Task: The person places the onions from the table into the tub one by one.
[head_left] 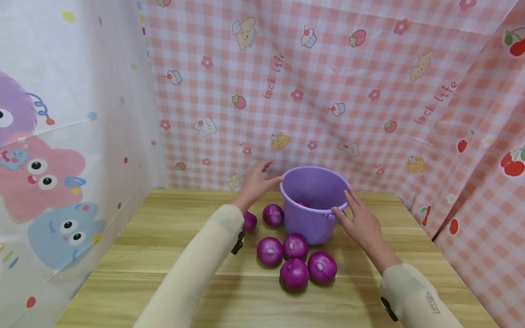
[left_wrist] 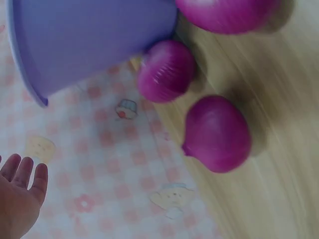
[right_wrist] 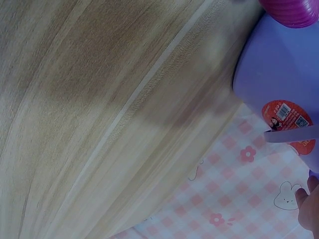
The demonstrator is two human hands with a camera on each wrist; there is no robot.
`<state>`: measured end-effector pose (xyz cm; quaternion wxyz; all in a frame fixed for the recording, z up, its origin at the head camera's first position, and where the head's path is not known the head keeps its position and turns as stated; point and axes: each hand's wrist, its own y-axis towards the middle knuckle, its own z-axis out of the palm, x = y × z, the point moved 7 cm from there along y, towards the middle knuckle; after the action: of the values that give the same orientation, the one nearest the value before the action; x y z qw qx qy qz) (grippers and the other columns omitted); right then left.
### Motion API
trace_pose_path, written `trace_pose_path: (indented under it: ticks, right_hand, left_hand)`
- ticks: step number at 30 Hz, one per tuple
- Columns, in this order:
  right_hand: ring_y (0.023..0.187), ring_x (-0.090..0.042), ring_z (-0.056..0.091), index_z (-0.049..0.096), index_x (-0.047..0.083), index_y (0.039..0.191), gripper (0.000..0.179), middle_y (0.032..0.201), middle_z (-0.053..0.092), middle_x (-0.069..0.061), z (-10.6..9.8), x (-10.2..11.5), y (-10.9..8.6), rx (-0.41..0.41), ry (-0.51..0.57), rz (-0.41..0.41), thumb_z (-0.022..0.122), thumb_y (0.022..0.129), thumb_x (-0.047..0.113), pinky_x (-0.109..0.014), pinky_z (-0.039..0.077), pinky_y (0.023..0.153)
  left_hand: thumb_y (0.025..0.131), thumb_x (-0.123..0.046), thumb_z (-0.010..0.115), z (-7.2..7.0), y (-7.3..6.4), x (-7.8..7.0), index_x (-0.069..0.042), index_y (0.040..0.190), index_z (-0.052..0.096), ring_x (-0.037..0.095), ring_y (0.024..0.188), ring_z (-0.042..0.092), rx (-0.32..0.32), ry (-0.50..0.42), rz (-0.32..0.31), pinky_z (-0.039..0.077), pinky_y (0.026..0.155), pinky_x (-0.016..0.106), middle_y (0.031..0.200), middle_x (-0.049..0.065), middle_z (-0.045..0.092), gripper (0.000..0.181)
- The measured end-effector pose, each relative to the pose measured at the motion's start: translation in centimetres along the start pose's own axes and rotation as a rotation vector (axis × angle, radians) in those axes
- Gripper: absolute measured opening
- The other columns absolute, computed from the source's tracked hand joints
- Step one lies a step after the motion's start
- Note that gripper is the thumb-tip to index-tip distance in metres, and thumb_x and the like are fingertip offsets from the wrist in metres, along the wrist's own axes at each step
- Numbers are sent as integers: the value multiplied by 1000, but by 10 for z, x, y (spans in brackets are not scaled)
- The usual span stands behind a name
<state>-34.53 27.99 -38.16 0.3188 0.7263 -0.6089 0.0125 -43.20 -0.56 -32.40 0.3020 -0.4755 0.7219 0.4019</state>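
A purple bucket (head_left: pixel 310 223) stands near the back of the table, with part of a red onion (head_left: pixel 303 203) visible inside. My left hand (head_left: pixel 258 184) is at the bucket's left rim, thumb pointing at it and fingers extended. On the opposite side, my right hand (head_left: pixel 361 221) touches the rim with its fingers straight and thumb near the handle joint. Several red onions lie about the bucket: one group in front, including an onion (head_left: pixel 294 274) nearest me, and two at its left, an onion (left_wrist: pixel 167 71) close to the bucket and another onion (left_wrist: pixel 218 134) farther out.
The wooden table (head_left: pixel 164 255) ends at a pink checked cloth (head_left: pixel 197 105) hanging behind it. White cloth (head_left: pixel 110 114) with cartoon figures hangs at the left. A red label (right_wrist: pixel 286 119) and a handle strip (right_wrist: pixel 294 134) show on the bucket's side.
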Motion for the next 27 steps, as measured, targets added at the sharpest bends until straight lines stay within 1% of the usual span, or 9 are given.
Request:
trace_pose_path:
  ticks: [5,8,12,15,19,22,27]
  right_hand:
    - [136,-48,38,38,1,151,72,159,28,-18,0,-1,0,-2,-2,2,52,100,50,-67,40,99]
    - [135,-47,39,38,1,151,72,159,29,-18,1,-1,1,-6,-8,1,52,100,50,-66,41,98]
    - [134,-48,39,38,1,151,72,158,30,-19,2,-2,1,-6,-10,-2,52,100,50,-67,41,98]
    - [135,-48,38,37,1,151,73,159,28,-19,2,-1,1,3,-10,1,51,100,51,-67,40,99]
    - [135,-49,38,36,1,151,73,159,28,-19,2,-1,1,4,-9,1,50,100,52,-67,40,99]
    - [134,-49,39,37,1,151,72,159,28,-19,1,-1,0,-5,-7,0,51,100,51,-67,40,98]
    - [134,-49,38,37,1,151,72,159,28,-19,0,0,0,-9,-2,1,51,100,50,-67,40,98]
  left_hand:
    - [87,-42,76,-13,-2,22,-10,149,43,29,135,44,-37,25,-31,39,110,47,148,15,47,77]
    - [87,-42,75,-19,-4,37,-9,149,42,29,135,44,-46,46,-56,39,110,46,148,15,47,78]
    - [87,-43,75,-26,-10,54,-6,149,41,32,135,44,-50,71,-86,39,110,46,148,16,47,80]
    - [87,-42,75,-30,-17,66,-6,149,41,33,135,43,-52,63,-99,39,111,47,147,17,47,79]
    - [88,-41,74,-33,-27,83,-8,151,39,34,137,40,-35,41,-136,36,112,49,149,17,44,79]
    - [88,-42,74,-33,-35,98,-8,153,35,35,139,37,-18,26,-181,34,113,51,152,17,40,83]
    - [86,-40,77,-31,-49,123,-9,153,34,36,140,36,-15,18,-238,34,113,52,153,17,39,86]
